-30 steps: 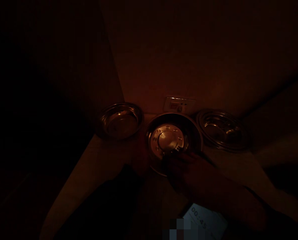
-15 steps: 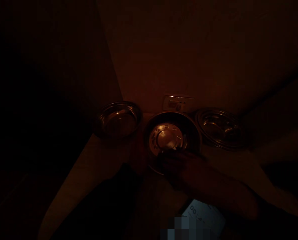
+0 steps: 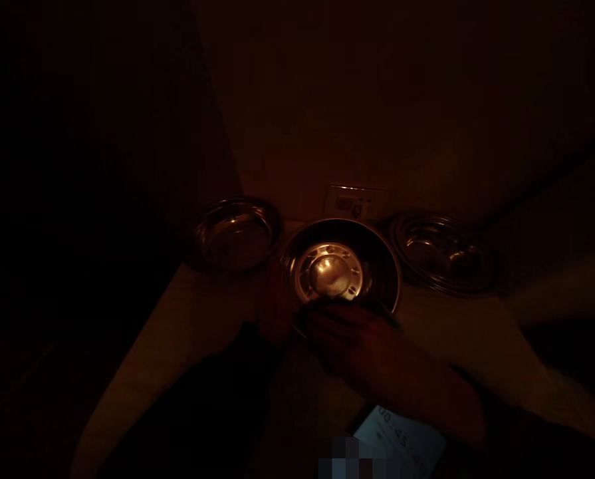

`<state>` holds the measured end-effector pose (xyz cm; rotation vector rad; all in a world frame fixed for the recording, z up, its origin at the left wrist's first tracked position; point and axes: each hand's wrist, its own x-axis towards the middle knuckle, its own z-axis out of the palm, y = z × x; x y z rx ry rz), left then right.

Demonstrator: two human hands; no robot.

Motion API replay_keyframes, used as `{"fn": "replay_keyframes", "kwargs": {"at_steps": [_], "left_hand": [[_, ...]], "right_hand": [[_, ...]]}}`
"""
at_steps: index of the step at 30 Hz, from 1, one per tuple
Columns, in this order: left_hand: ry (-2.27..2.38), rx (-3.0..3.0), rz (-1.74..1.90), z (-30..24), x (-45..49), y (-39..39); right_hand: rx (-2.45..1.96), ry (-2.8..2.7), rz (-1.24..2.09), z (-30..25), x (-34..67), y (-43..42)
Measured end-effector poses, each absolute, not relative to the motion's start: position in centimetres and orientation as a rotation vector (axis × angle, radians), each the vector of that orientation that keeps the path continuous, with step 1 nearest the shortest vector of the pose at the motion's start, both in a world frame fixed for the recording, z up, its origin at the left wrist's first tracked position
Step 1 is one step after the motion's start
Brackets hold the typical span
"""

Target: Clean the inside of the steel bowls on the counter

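Left hand (image 3: 275,310) and right hand (image 3: 357,340), grip unclear, touch a bowl (image 3: 333,271) on dim counter (image 3: 202,316).

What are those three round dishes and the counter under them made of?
The middle dish, left dish and right dish look like polished metal, probably steel: sharp bright glints, mirrored rims. The counter looks like pale matt stone or laminate; the dim light leaves it open.

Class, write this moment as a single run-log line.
left hand: beside middle bowl | right hand: at its near rim | grip: too dark to tell | phone: lit
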<state>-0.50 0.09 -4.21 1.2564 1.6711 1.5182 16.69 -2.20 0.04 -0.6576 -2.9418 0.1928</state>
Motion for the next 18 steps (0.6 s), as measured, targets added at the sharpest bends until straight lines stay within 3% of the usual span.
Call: {"fn": "replay_keyframes", "kwargs": {"at_steps": [13, 18], "left_hand": [[1.854, 1.172, 1.402, -2.6, -0.1, -0.5], [1.817, 1.129, 1.430, -3.0, 0.1, -0.7]], "right_hand": [[-0.895, -2.887, 0.344, 0.6, 16.0, -2.8], [-0.771, -2.970, 0.398, 1.4, 17.6, -1.7]]}}
